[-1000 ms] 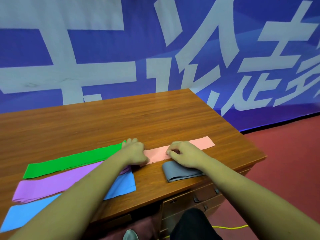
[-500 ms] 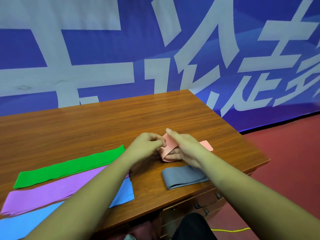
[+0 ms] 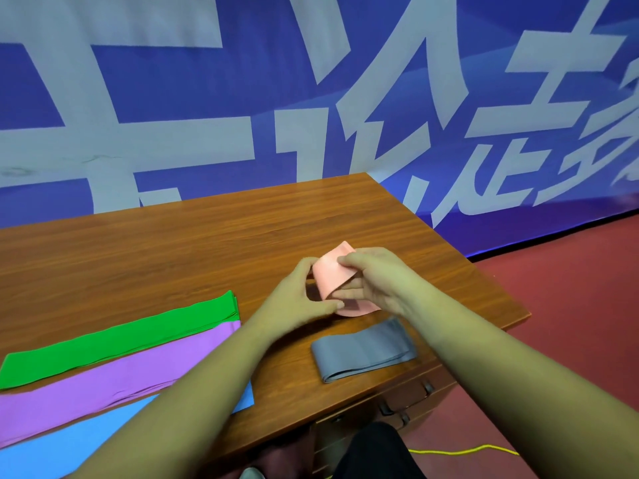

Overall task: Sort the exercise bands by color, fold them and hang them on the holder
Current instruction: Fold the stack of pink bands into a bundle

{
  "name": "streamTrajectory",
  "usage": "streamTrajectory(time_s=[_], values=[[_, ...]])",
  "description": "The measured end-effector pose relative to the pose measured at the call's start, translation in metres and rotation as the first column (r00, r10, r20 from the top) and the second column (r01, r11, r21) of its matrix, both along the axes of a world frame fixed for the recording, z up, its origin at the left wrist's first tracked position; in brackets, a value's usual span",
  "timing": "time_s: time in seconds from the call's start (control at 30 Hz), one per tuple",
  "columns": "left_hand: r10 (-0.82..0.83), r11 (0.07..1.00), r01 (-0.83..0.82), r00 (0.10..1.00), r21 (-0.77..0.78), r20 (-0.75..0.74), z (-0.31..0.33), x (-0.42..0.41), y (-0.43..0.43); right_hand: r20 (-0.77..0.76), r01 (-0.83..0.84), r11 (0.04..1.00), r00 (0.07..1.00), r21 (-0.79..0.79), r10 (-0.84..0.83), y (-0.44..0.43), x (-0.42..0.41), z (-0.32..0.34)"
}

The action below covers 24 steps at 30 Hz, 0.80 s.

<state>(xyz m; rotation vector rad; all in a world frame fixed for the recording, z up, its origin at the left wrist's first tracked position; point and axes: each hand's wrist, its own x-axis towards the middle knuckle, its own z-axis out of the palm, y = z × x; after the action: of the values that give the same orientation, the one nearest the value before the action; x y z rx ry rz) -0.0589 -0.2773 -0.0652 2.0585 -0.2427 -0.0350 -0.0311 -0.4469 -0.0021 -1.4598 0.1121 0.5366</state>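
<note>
A pink band (image 3: 330, 274) is folded into a short bundle just above the wooden desk (image 3: 179, 247). My left hand (image 3: 294, 299) pinches its near left edge, and my right hand (image 3: 377, 281) grips it from the right with the thumb on top. A folded grey band (image 3: 363, 350) lies flat in front of my hands near the desk's front edge. To the left lie three flat bands side by side: green (image 3: 121, 337), purple (image 3: 103, 382) and blue (image 3: 52, 447), the blue partly hidden by my left forearm. No holder is in view.
A blue banner with large white characters (image 3: 311, 98) covers the wall behind the desk. The desk's right edge drops to a red floor (image 3: 570, 323). Drawers with handles (image 3: 408, 399) sit under the front edge. A yellow cord (image 3: 463, 451) lies on the floor.
The pink band, stretched flat on the desk a second ago, has been gathered and folded up between both hands, which have lifted it off the desk. The other bands have not moved.
</note>
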Motion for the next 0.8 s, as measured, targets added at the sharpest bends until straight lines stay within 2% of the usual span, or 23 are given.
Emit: streamTrajectory(time_s=[0.17,0.27,0.4,0.53,0.67,0.8], values=[[0.002,1.0,-0.002,1.0,0.021,0.006,-0.007,0.008,-0.011,0.016,0.055,0.996,0.998,-0.066,-0.054,-0.02,0.008,0.01],[-0.03,0.997,0.031,1.0,0.064,-0.006,-0.008,0.013,-0.016,0.047,0.135,0.977,0.99,-0.166,-0.129,-0.04,0.015,0.006],[-0.082,0.949,0.065,0.996,0.31,0.04,-0.009,0.019,-0.025,0.137,0.22,0.882,0.974,-0.417,-0.178,-0.065,0.026,-0.013],[-0.151,0.889,0.112,0.987,0.445,0.053,-0.017,0.023,-0.031,0.185,0.222,0.781,0.973,-0.584,-0.137,-0.08,0.029,-0.032],[-0.159,0.88,0.116,0.986,0.462,0.055,-0.02,0.023,-0.031,0.218,0.232,0.718,0.969,-0.657,-0.114,-0.085,0.028,-0.044],[-0.152,0.887,0.121,0.988,0.445,0.035,-0.012,0.024,-0.026,0.214,0.221,0.732,0.971,-0.645,-0.104,-0.084,0.027,-0.047]])
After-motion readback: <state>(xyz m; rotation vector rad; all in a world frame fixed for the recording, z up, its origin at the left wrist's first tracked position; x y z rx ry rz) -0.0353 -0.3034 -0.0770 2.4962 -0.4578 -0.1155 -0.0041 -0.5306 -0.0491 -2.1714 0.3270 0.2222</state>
